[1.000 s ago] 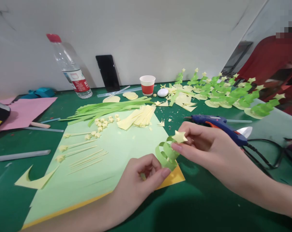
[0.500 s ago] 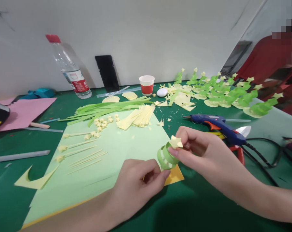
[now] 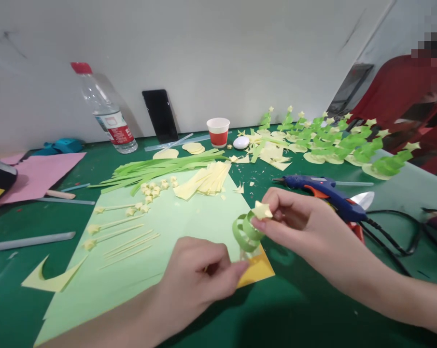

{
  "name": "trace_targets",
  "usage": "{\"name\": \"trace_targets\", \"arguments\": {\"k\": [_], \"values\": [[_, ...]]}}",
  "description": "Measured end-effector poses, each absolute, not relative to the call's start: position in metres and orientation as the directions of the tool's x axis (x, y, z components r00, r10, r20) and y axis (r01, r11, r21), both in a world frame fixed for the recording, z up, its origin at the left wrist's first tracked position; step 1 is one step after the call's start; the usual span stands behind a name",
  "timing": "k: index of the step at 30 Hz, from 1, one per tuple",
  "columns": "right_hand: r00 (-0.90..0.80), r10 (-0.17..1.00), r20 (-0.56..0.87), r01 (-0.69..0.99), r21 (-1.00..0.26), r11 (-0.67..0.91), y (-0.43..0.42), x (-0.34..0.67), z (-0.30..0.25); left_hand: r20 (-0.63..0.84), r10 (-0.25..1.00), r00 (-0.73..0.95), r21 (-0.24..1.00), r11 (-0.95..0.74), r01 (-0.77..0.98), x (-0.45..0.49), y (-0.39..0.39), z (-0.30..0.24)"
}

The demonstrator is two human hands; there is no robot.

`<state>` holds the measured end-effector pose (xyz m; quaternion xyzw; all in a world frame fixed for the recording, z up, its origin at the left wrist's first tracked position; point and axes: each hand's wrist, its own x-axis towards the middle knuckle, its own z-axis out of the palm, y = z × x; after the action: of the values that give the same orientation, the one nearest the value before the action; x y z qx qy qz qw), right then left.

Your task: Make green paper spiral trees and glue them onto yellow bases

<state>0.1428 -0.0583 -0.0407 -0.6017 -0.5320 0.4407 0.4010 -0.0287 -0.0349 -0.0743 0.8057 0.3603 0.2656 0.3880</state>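
Observation:
My right hand (image 3: 305, 227) pinches a small pale-yellow paper star (image 3: 261, 210) that tops a coiled green paper strip (image 3: 244, 233). Just below the spiral, my left hand (image 3: 196, 280) is closed in a pinch at its lower end, over the corner of the light-green sheet (image 3: 160, 241) and the yellow sheet (image 3: 256, 271) under it. What the left fingertips hold is too small to see. On the sheet lie thin sticks with stars (image 3: 113, 223), loose small stars (image 3: 153, 188) and pale-yellow strips (image 3: 204, 181).
A blue glue gun (image 3: 323, 191) with its cord lies right of my right hand. Finished green paper trees (image 3: 345, 142) stand at the back right. Green strips (image 3: 160, 166), a red cup (image 3: 218, 131), a water bottle (image 3: 105, 113), a phone (image 3: 160, 115) and pink paper (image 3: 37, 169) sit behind. A person in red (image 3: 402, 96) sits far right.
The green spiral has been drawn tighter and shorter. My left hand slid slightly down and left, its fingertips now at the sheet's corner. My right hand keeps its pinch on the star.

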Motion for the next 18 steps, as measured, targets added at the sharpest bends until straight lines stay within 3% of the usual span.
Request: {"name": "trace_targets", "arguments": {"k": [3,6,12,18], "values": [[0.088,0.994,-0.056,0.262,-0.962,-0.078,-0.052,0.15,-0.032,0.341,0.859,0.381,0.719,-0.499,0.484,-0.036,-0.001,-0.049],[0.131,0.991,-0.032,0.229,-0.972,-0.062,-0.045,0.158,-0.025,0.338,0.894,0.293,0.673,-0.447,0.59,-0.038,0.062,-0.034],[0.158,0.982,-0.102,0.265,-0.954,-0.142,-0.026,0.173,-0.03,0.213,0.877,0.43,0.412,-0.48,0.775,-0.044,0.186,-0.051],[0.176,0.956,-0.234,0.17,-0.95,-0.263,-0.014,0.183,-0.037,0.03,0.801,0.598,0.217,-0.589,0.778,-0.05,0.225,-0.065]]}}
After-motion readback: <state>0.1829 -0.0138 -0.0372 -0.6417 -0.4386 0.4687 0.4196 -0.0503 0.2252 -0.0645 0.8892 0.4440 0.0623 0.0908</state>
